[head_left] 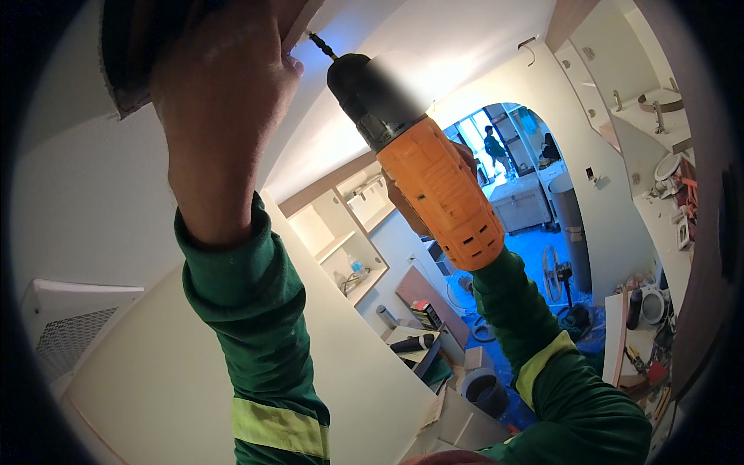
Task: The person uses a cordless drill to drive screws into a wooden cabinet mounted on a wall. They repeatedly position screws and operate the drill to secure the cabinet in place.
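My left hand (pixel 225 101) is raised to the upper left, closed against a brown wooden board (pixel 301 23) by the ceiling. Its thumb shows at the board's edge, while the other fingers are mostly hidden. In my right hand (pixel 404 203) is an orange and black power drill (pixel 442 190), held up at a slant. Fingers show on the left side of the drill's body, and its handle is out of sight behind it. The slim bit (pixel 322 45) points up and left at the board's edge, close to my left thumb; whether it touches, I cannot tell.
A vent grille (pixel 77 333) is at the far left. Open wall shelves (pixel 333 248) stand below the drill. Past an arched opening, a person (pixel 494 147) stands in the distance. Blue sheeting covers the floor near a dark bucket (pixel 485 391) and a fan (pixel 552 267). Tools clutter the right-hand counter (pixel 639 341).
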`<control>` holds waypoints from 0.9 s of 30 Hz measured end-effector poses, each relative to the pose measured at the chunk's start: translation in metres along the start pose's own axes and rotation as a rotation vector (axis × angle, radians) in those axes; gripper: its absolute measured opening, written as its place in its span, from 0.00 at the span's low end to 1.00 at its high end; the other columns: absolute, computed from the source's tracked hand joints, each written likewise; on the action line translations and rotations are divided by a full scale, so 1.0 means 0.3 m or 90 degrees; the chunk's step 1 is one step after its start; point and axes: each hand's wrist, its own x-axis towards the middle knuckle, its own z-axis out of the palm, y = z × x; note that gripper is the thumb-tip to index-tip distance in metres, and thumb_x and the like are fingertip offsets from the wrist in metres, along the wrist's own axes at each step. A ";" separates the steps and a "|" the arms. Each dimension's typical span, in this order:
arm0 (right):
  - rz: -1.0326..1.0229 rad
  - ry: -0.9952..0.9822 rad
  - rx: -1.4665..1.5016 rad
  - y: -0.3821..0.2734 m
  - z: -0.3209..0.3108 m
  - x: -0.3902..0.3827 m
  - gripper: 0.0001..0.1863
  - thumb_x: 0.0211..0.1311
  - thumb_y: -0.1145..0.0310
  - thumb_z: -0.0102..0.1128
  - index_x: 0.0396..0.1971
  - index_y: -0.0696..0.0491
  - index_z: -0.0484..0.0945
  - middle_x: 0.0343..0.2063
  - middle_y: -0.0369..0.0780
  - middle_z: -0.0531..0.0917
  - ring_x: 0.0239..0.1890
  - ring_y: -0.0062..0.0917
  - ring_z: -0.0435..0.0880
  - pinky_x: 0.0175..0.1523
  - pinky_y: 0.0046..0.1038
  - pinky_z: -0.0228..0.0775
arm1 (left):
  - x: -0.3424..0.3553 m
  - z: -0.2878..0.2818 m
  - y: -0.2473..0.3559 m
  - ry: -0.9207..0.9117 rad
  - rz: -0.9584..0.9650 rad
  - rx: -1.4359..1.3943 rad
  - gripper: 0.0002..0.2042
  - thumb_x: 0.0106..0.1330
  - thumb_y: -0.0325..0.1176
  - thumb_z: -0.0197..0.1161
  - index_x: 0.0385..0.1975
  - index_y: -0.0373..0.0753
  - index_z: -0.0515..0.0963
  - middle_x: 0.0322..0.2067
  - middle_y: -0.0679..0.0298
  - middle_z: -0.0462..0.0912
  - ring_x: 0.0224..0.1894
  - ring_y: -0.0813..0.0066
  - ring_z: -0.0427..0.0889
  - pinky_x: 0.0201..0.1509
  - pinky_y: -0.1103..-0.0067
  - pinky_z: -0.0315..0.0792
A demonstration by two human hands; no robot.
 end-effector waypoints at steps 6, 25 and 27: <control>-0.080 0.120 -0.312 -0.051 0.034 0.066 0.29 0.73 0.59 0.53 0.68 0.52 0.58 0.61 0.42 0.70 0.60 0.27 0.74 0.63 0.32 0.73 | -0.022 0.022 0.012 0.060 0.010 0.020 0.39 0.46 0.33 0.81 0.62 0.32 0.74 0.42 0.50 0.85 0.43 0.53 0.85 0.52 0.64 0.77; -0.298 0.030 -0.599 -0.374 0.126 0.226 0.15 0.61 0.64 0.71 0.41 0.54 0.76 0.28 0.41 0.83 0.26 0.31 0.87 0.35 0.30 0.82 | 0.019 0.003 0.042 0.036 -0.045 0.005 0.34 0.44 0.27 0.79 0.56 0.32 0.77 0.30 0.51 0.86 0.33 0.55 0.87 0.42 0.67 0.79; -0.314 0.028 -0.634 -0.375 0.121 0.227 0.16 0.61 0.64 0.70 0.42 0.54 0.76 0.29 0.40 0.82 0.26 0.27 0.84 0.34 0.28 0.80 | 0.015 -0.001 0.047 0.036 -0.055 0.005 0.34 0.44 0.28 0.79 0.56 0.32 0.77 0.29 0.52 0.85 0.32 0.55 0.86 0.42 0.67 0.79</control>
